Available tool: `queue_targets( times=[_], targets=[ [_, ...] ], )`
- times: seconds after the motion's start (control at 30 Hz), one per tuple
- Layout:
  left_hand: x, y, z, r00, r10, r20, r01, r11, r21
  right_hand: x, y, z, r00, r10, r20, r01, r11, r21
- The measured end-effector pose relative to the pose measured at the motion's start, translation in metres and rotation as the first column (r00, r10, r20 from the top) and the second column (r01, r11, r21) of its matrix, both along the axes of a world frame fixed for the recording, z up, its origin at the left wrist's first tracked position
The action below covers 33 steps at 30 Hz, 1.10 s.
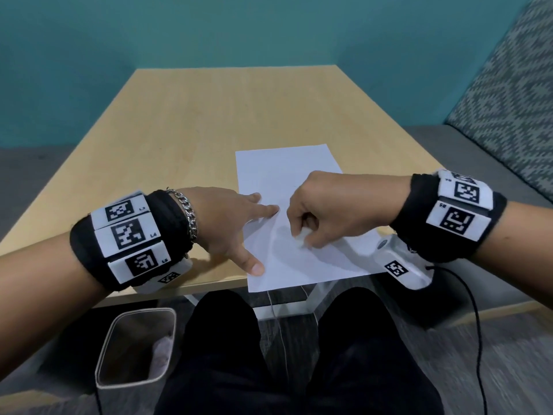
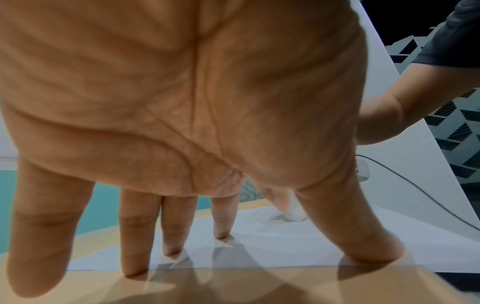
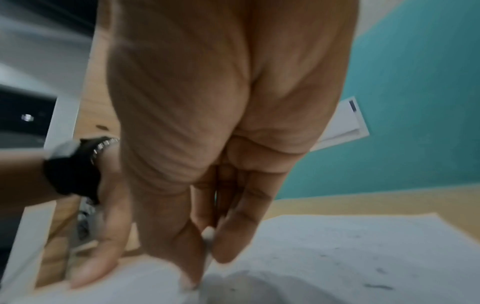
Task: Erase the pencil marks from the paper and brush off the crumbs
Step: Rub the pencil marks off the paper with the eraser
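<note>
A white sheet of paper (image 1: 287, 175) lies on the wooden table near its front edge, its near end hanging a little over. My left hand (image 1: 239, 223) lies flat with spread fingers pressing the paper's left side (image 2: 259, 242). My right hand (image 1: 311, 217) pinches a small white eraser (image 1: 300, 235) whose tip touches the paper at mid-sheet. The eraser (image 2: 293, 215) shows between thumb and fingers, and again (image 3: 207, 233) in the right wrist view. Dark crumbs (image 3: 376, 286) lie scattered on the sheet; faint specks (image 2: 265, 217) sit beside the eraser.
The light wooden table (image 1: 209, 121) stretches away to a teal wall. A small bin (image 1: 137, 348) stands on the floor at the lower left, beside my legs. A patterned seat back (image 1: 508, 115) is on the right. A black cable (image 1: 475, 324) hangs from my right wrist.
</note>
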<state>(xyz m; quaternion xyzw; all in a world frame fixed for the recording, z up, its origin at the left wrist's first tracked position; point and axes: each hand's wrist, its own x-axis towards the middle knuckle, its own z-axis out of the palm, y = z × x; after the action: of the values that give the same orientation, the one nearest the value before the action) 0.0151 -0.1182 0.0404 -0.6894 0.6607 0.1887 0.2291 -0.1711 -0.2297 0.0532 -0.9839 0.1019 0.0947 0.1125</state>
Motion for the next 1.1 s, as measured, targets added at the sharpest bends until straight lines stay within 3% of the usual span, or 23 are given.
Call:
queue_targets(
  times=[0.1, 0.27, 0.43, 0.6, 0.77, 1.1],
  targets=[
    [-0.002, 0.0, 0.002, 1.0, -0.007, 0.004, 0.007, 1.0, 0.006, -0.005, -0.002, -0.005, 0.994, -0.051, 0.095, 0.058, 0.996, -0.066],
    [-0.001, -0.001, 0.001, 1.0, -0.017, 0.011, 0.017, 1.0, 0.004, -0.017, 0.017, -0.005, 1.0, -0.02, 0.019, 0.02, 0.999, 0.027],
    [-0.001, -0.005, 0.002, 0.999, -0.034, 0.028, 0.034, 0.999, 0.005, -0.019, -0.003, -0.007, 0.983, -0.155, 0.097, 0.163, 0.983, -0.086],
    [0.004, -0.008, -0.003, 0.999, -0.037, 0.024, 0.036, 0.999, 0.002, -0.021, 0.02, -0.007, 0.998, -0.047, 0.047, 0.048, 0.999, -0.026],
    [0.005, -0.011, 0.002, 0.997, -0.063, 0.039, 0.062, 0.998, 0.024, -0.024, -0.009, -0.004, 0.974, -0.208, 0.092, 0.215, 0.974, -0.073],
    [-0.008, -0.026, -0.001, 0.998, -0.06, -0.01, 0.06, 0.998, 0.035, -0.018, 0.005, -0.007, 0.98, -0.175, 0.091, 0.184, 0.977, -0.107]
  ],
)
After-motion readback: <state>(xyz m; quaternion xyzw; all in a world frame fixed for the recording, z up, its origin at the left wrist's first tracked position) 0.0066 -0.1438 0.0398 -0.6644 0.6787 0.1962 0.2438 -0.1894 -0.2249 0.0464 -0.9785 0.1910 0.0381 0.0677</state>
